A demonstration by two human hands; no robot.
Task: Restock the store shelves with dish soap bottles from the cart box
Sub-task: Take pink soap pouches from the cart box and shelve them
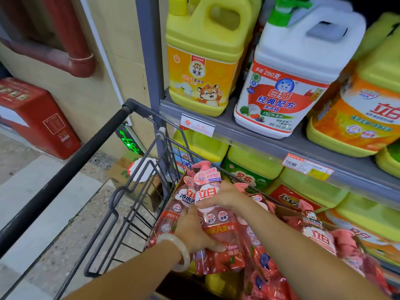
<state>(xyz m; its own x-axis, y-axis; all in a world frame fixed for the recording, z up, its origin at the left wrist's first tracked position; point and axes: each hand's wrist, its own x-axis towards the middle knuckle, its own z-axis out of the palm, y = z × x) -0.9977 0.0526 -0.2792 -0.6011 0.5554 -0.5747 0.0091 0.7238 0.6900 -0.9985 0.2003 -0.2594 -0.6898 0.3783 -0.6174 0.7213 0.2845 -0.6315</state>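
Observation:
Two pink dish soap bottles (213, 215) with pump tops stand side by side over the cart box (287, 211), which holds several more pink bottles (318, 237). My left hand (195, 230), with a pale bangle on the wrist, grips the pair low on their fronts. My right hand (224, 197) grips the same pair higher up, at the shoulder of the right bottle. The grey store shelf (244, 135) runs just above and to the right, stocked with big jugs.
The wire shopping cart (129, 204) with its black handle bar (65, 176) stands against the shelf post. A yellow jug (203, 59), a white jug (296, 68) and orange-labelled jugs (368, 105) fill the shelf. A red cabinet (36, 118) stands left on the floor.

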